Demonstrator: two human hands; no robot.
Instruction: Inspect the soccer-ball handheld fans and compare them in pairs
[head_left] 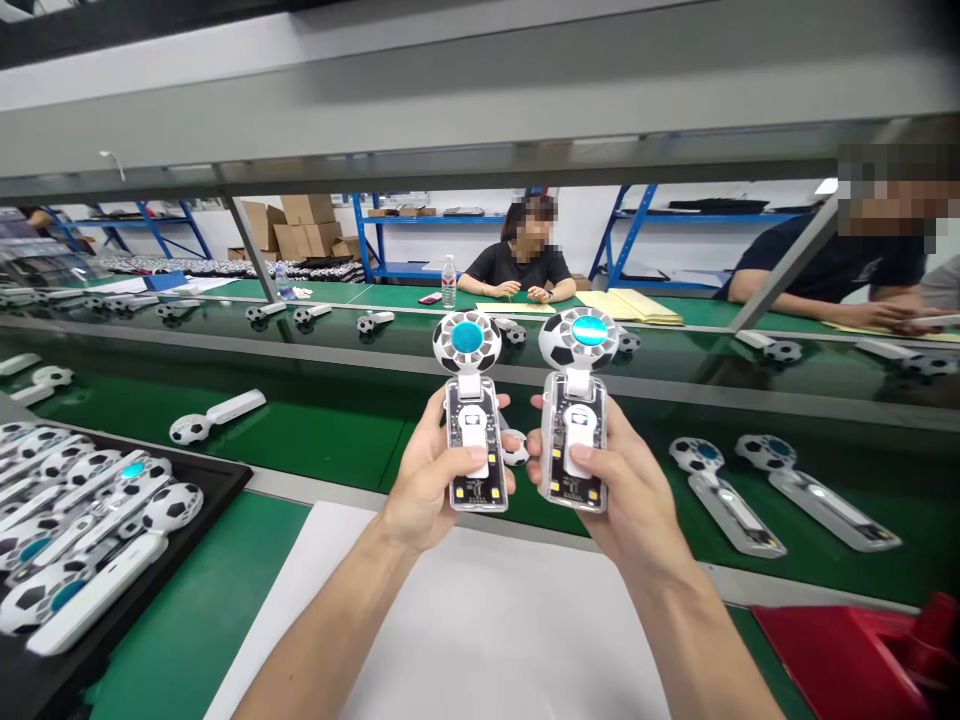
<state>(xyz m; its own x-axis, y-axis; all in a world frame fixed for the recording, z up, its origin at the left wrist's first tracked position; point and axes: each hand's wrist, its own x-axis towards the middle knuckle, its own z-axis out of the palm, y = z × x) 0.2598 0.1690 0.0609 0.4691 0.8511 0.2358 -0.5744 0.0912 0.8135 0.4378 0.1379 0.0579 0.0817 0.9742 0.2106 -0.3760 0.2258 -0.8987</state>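
Observation:
Both hands are raised over the bench, each gripping a handheld fan upright. My left hand wraps round the clear handle of one soccer-ball fan, its thumb on the white front piece. The other soccer-ball fan is in my right hand, whose thumb presses on the same kind of piece. Circuit boards and small yellow parts show through both clear casings. Each round head has a shiny blue disc in its middle. The two fans are side by side, a small gap apart. Below them lies a white sheet.
A black tray full of similar fans stands at left. Beyond runs a green belt with more fans, two of them clear-handled at right. A red bin is at lower right. Two people sit across, behind a metal frame.

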